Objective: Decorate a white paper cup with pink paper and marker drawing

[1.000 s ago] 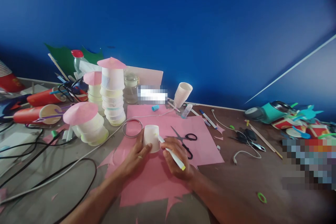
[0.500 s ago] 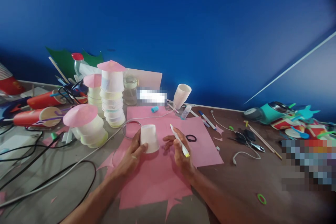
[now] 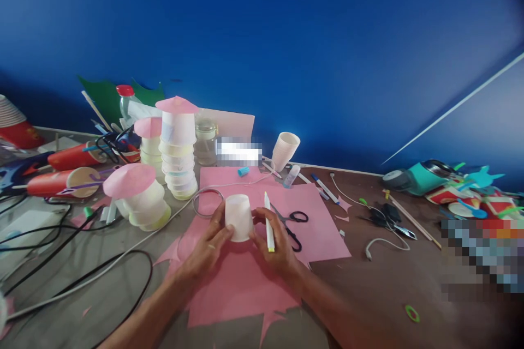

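A white paper cup (image 3: 238, 217) stands upside down on a sheet of pink paper (image 3: 245, 272). My left hand (image 3: 208, 245) holds the cup's left side. My right hand (image 3: 275, 242) presses its fingers against the cup's right side while gripping a white marker with a yellow end (image 3: 269, 222), which points up and away from the cup. Black-handled scissors (image 3: 291, 223) lie on the pink paper just right of my right hand.
Stacks of white cups topped with pink paper cones (image 3: 177, 144) stand at back left beside red cups (image 3: 65, 180) lying on their sides. Black cables (image 3: 73, 262) cross the left of the table. A tilted cup stack (image 3: 284, 150), pens, a white cable (image 3: 380, 240) and a teal device (image 3: 417, 174) lie to the right.
My right hand lifted the marker off the cup, swung it upright, then came back so its fingers touch the cup's right side. My left hand stayed on the cup.
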A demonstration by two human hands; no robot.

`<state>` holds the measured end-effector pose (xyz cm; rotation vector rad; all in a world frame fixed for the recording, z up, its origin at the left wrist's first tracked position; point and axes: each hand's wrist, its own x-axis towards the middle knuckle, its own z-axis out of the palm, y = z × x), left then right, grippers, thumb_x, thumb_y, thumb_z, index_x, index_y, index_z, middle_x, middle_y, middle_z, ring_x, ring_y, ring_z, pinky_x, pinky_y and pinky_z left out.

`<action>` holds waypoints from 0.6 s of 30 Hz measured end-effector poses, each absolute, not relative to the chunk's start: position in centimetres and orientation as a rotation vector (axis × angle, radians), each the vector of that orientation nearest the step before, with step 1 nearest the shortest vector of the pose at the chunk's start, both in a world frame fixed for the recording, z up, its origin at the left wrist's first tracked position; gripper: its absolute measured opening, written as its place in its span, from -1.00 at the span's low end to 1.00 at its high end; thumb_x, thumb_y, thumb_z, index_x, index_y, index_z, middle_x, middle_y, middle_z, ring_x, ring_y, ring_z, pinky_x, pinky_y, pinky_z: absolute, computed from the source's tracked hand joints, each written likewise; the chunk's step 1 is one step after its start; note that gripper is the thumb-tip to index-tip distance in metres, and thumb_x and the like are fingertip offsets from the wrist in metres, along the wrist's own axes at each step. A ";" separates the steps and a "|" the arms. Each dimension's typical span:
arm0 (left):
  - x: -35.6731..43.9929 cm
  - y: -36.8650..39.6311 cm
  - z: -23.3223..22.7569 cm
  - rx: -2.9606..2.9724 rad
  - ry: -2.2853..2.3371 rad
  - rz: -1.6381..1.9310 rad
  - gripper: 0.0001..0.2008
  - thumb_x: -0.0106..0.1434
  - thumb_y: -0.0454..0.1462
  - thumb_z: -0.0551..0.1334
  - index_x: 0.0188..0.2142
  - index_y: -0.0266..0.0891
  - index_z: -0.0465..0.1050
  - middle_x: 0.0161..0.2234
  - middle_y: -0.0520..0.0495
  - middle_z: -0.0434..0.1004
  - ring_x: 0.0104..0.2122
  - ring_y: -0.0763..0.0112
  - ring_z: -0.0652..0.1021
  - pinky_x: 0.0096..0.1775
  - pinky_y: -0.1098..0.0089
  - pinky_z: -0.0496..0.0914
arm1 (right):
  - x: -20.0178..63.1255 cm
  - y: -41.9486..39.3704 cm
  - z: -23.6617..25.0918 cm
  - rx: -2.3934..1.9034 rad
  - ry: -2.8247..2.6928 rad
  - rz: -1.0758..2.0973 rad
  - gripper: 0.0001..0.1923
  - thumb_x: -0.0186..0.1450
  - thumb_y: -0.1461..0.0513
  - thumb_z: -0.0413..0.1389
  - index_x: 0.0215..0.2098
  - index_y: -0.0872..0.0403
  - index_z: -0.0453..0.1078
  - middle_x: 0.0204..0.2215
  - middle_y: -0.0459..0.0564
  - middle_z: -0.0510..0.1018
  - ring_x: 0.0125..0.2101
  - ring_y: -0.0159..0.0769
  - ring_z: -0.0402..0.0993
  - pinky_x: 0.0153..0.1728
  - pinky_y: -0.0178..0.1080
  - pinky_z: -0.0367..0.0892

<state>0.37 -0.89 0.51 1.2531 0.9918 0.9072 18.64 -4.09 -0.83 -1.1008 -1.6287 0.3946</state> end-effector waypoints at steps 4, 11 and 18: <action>0.8 -1.2 1.0 1.371 0.926 0.868 -0.39 0.27 -0.03 0.16 0.26 -0.17 0.20 0.11 -0.18 0.47 0.20 0.05 0.36 0.18 0.11 0.34 | 18.6 -4.1 -0.6 -1.123 -1.681 0.310 -0.60 0.33 0.21 0.14 0.13 0.01 0.27 -0.13 0.08 0.56 -0.22 -0.20 0.56 -0.17 -0.16 0.51; 1.3 -1.2 1.6 1.432 1.060 0.890 -0.40 0.23 -0.03 0.24 0.20 -0.16 0.21 0.00 -0.18 0.52 -0.07 0.09 0.54 -0.03 0.14 0.46 | 18.8 -4.8 -0.1 -1.130 -1.692 0.137 -0.48 0.43 0.26 -0.05 0.34 0.03 0.05 -0.08 0.16 0.55 -0.10 -0.08 0.55 -0.05 0.01 0.48; 0.9 -1.1 1.6 1.448 1.065 0.898 -0.44 0.22 -0.03 0.25 0.14 -0.21 0.28 0.07 -0.21 0.48 0.03 0.02 0.50 0.02 0.14 0.42 | 19.4 -5.5 1.0 -0.779 -1.844 0.028 -0.52 0.42 0.12 -0.07 0.29 -0.04 0.21 -0.24 0.05 0.45 -0.24 -0.09 0.50 0.03 0.21 0.40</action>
